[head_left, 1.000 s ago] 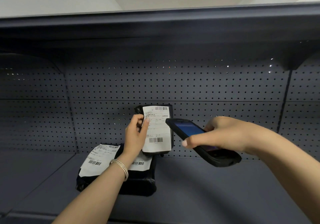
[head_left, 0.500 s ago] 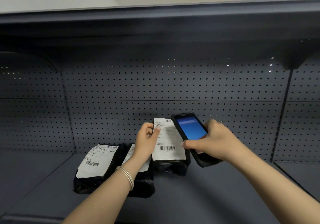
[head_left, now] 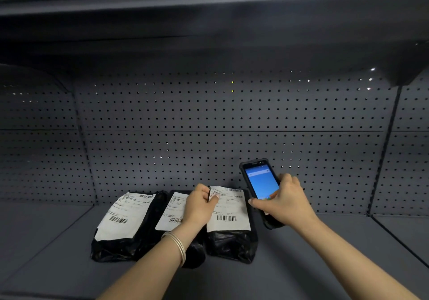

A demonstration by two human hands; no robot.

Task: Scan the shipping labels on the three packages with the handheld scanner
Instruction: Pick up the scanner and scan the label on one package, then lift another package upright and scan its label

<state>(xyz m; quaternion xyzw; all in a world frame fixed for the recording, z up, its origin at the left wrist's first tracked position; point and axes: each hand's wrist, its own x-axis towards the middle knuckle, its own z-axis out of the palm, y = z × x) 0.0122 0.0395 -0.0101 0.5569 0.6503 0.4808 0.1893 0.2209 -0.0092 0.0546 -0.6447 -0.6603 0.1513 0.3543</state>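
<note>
The right-hand package (head_left: 231,225) has come down: a second ago the left hand (head_left: 199,209) held it upright in the air with its label facing the handheld scanner (head_left: 261,189), and now it lies flat on the shelf (head_left: 301,265), label up, touching the right side of the middle package (head_left: 178,216). The left hand has followed it down, fingers curled and pinching the label's upper left corner, its wrist crossing over the middle package. The right hand (head_left: 283,204), just to the right of that same package, is wrapped around the scanner's lower body, thumb near the lit blue screen (the text on it is too small to read); the device has swung from pointing at the label to standing nearly upright. The left package (head_left: 125,223) lies at the far side of the middle one, label showing. My reading is that this package's scan is finished and it is being set back in the row; whether the other two labels are done cannot be told.
</note>
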